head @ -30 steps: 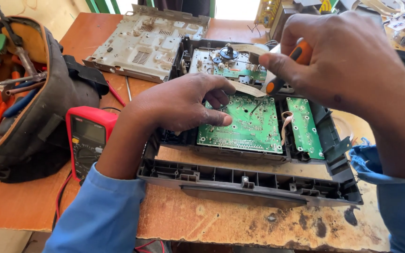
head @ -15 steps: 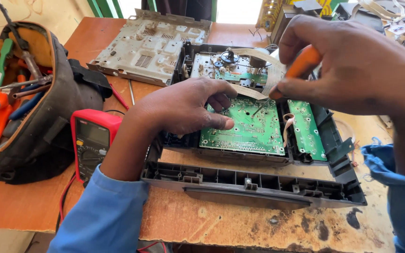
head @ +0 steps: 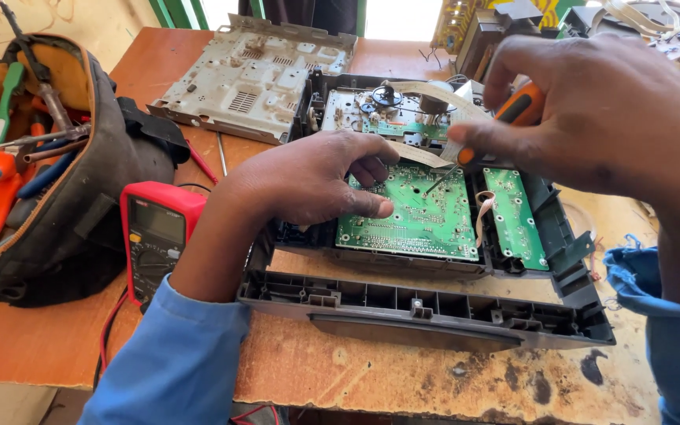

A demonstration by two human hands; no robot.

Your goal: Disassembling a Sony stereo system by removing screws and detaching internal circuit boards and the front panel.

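Note:
An opened electronic device in a dark grey plastic case lies on the wooden table, with a large green circuit board and a narrower green board inside it. My left hand rests palm down on the left part of the large board, fingers curled, thumb pressing its edge. My right hand grips an orange-handled screwdriver; its metal tip points down onto the large board near a pale flat ribbon cable.
A dirty metal cover plate lies behind the device. A red multimeter with red leads sits left of my forearm. An open tool bag full of screwdrivers and pliers stands at far left. Loose electronics crowd the back right.
My right hand has shifted slightly right and down, bringing the screwdriver tip onto the large green board. My left hand stays on the board.

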